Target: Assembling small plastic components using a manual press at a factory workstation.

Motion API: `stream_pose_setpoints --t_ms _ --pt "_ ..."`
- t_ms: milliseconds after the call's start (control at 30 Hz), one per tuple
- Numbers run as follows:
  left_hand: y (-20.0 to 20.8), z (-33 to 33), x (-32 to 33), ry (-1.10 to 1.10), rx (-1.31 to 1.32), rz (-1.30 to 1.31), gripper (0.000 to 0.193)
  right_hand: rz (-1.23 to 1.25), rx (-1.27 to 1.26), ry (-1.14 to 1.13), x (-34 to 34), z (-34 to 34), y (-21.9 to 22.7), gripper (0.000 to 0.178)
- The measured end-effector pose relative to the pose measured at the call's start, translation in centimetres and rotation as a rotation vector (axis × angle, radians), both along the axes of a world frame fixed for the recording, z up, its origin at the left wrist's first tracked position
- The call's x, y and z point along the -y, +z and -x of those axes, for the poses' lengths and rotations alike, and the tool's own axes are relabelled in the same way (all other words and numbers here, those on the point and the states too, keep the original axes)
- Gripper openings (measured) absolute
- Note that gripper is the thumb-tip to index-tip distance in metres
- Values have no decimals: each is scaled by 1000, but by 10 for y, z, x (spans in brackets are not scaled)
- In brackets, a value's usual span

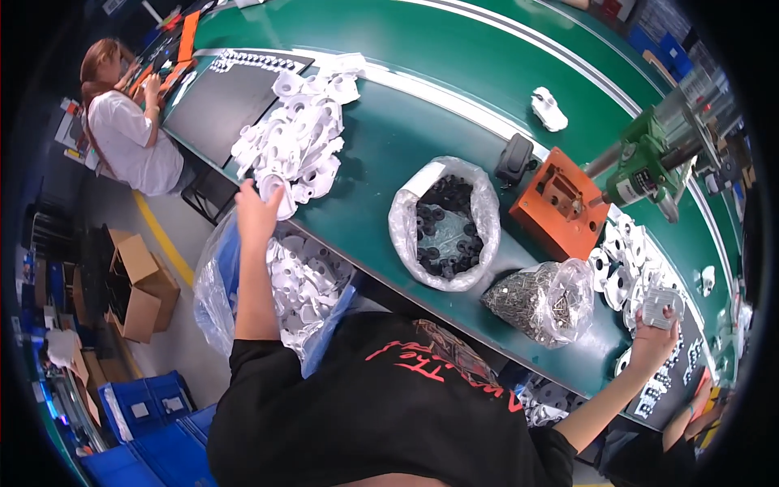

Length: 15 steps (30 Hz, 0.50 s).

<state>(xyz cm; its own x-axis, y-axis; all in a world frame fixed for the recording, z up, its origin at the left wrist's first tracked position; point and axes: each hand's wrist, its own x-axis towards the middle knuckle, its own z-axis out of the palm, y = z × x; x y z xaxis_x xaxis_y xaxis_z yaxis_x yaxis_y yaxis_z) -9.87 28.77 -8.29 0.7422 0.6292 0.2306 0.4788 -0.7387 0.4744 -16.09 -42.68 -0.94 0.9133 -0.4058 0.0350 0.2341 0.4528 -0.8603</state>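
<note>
My left hand (258, 213) reaches to the near edge of a heap of white plastic parts (300, 130) on the green bench. Its fingers close round one white cup-shaped part (278, 193) at the front of that heap. Off to the right, my right hand (652, 339) holds up a clear, ribbed plastic piece (662, 307), with fingertips showing through or behind it. Beneath that hand lie more white parts with dark round centres (621, 272). An orange fixture block (560, 204) sits under a green press (641, 174), left of and beyond my right hand.
Between my hands stand a clear bag of black round parts (445, 280) and a bag of metal pins or screws (527, 304). Below the bench edge, a blue-lined bag (215, 268) holds white parts. A co-worker (134, 130) sits far left; another person's arm (690, 418) shows lower right.
</note>
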Motion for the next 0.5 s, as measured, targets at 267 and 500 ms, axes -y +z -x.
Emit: stream_pose_setpoints --t_ms 267,500 --pt "-23 -8 17 -82 621 675 63 154 -189 66 -143 -16 23 40" --pt "15 -6 57 -346 734 1400 44 191 -198 231 -213 -13 21 53"
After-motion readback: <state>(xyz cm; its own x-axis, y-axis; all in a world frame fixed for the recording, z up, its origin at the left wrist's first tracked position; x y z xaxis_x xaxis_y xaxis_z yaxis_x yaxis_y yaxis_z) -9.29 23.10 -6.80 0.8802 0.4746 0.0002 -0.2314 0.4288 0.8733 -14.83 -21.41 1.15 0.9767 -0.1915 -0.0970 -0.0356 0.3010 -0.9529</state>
